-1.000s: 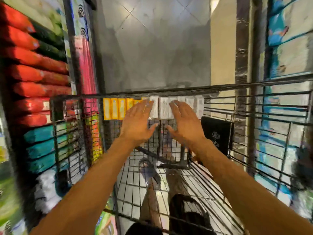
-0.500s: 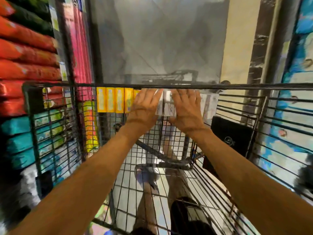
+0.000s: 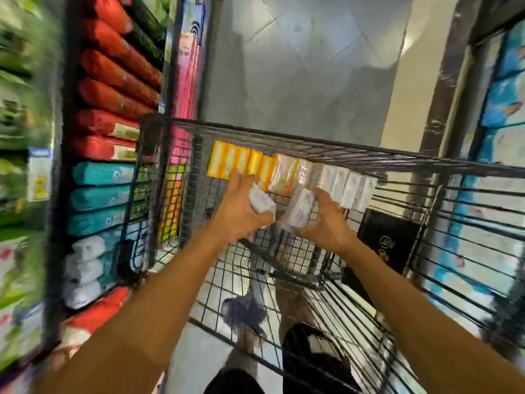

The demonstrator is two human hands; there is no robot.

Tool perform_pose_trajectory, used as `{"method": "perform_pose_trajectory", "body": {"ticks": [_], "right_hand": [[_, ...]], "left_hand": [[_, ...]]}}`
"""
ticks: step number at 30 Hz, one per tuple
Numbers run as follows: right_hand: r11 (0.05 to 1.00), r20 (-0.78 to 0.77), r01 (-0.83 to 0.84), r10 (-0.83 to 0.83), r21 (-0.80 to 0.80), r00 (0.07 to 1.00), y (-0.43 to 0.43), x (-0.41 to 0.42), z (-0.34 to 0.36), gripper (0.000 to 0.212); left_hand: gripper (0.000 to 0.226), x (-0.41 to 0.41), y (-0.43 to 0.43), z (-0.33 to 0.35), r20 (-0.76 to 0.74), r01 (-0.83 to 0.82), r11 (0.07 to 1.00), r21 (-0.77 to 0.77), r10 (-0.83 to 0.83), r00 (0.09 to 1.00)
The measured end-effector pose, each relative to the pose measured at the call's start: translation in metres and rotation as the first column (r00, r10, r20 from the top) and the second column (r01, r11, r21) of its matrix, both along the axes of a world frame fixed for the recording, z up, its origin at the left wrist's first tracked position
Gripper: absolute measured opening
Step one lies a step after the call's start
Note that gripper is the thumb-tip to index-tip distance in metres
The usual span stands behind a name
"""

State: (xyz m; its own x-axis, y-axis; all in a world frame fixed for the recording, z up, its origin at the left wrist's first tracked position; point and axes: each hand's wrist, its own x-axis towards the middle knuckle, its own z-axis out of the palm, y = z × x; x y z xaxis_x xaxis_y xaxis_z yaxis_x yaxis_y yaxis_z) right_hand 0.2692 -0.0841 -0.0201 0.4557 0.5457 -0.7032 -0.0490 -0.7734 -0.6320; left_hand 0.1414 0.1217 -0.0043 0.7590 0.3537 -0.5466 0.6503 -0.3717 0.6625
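Now my left hand (image 3: 241,216) grips one white pack (image 3: 262,201) and my right hand (image 3: 326,221) grips a second white pack (image 3: 301,207). I think this is to carry two together. Both packs are just in front of the row of packs (image 3: 287,173), which stands upright against the far wall of the cart (image 3: 284,137).

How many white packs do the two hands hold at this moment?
2. The left hand grips one white pack; the right hand grips the other white pack. A further one could be hidden under the fingers.

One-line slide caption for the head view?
Left hand grips a white packet, right hand a second white packet, before the row of packets along the far wall of a wire cart.
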Motion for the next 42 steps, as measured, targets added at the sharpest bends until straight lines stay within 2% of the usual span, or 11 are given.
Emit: {"method": "perform_pose_trajectory", "body": {"ticks": [6, 10, 13, 16, 20, 22, 24, 26, 31, 37, 42], "right_hand": [[0.956, -0.484, 0.254, -0.154, 0.149, 0.861, 0.014, -0.038, 0.075, 0.08], [0.889, -0.755, 0.418, -0.141, 0.188, 0.64, 0.032, -0.071, 0.119, 0.081], [0.864, -0.894, 0.49, -0.123, 0.117, 0.43, 0.042, -0.103, 0.151, 0.078], [0.902, -0.866, 0.386, -0.028, 0.194, 0.5, 0.059, -0.142, 0.18, 0.097], [0.946, -0.804, 0.249, 0.02, 0.207, 0.595, 0.069, -0.208, 0.223, 0.098], [0.954, -0.764, 0.243, -0.025, 0.173, 0.645, 0.068, -0.245, 0.243, 0.08], [0.957, -0.697, 0.253, -0.085, 0.142, 0.712, 0.063, -0.285, 0.256, 0.046], [0.956, -0.631, 0.254, -0.108, 0.147, 0.769, 0.052, -0.327, 0.267, 0.024], [0.954, -0.591, 0.212, -0.047, 0.212, 0.805, 0.01, -0.421, 0.291, 0.039], [0.944, -0.519, 0.142, 0.035, 0.298, 0.854, -0.037, -0.503, 0.319, 0.042], [0.934, -0.445, 0.076, 0.093, 0.348, 0.891, -0.066, -0.544, 0.342, 0.035]], "left_hand": [[0.072, -0.077, 0.008, 0.065, 0.025, -0.231, 0.973, 0.011, 0.231, 0.973], [0.065, -0.137, 0.002, 0.107, 0.068, -0.409, 0.907, 0.096, 0.404, 0.912], [0.054, -0.186, -0.006, 0.135, 0.144, -0.504, 0.86, 0.075, 0.491, 0.859], [0.045, -0.237, -0.015, 0.164, 0.17, -0.608, 0.793, 0.038, 0.594, 0.786], [0.036, -0.32, -0.038, 0.201, 0.183, -0.727, 0.686, -0.035, 0.72, 0.67], [0.031, -0.362, -0.052, 0.212, 0.201, -0.777, 0.625, -0.07, 0.772, 0.603], [0.022, -0.403, -0.067, 0.226, 0.201, -0.809, 0.578, -0.106, 0.81, 0.551], [0.028, -0.445, -0.088, 0.239, 0.229, -0.834, 0.515, -0.2, 0.852, 0.471], [0.021, -0.54, -0.143, 0.271, 0.263, -0.864, 0.348, -0.364, 0.928, 0.263], [0.023, -0.644, -0.203, 0.291, 0.284, -0.871, 0.287, -0.398, 0.942, 0.181], [0.03, -0.695, -0.255, 0.304, 0.311, -0.882, 0.092, -0.462, 0.948, -0.064]]}}
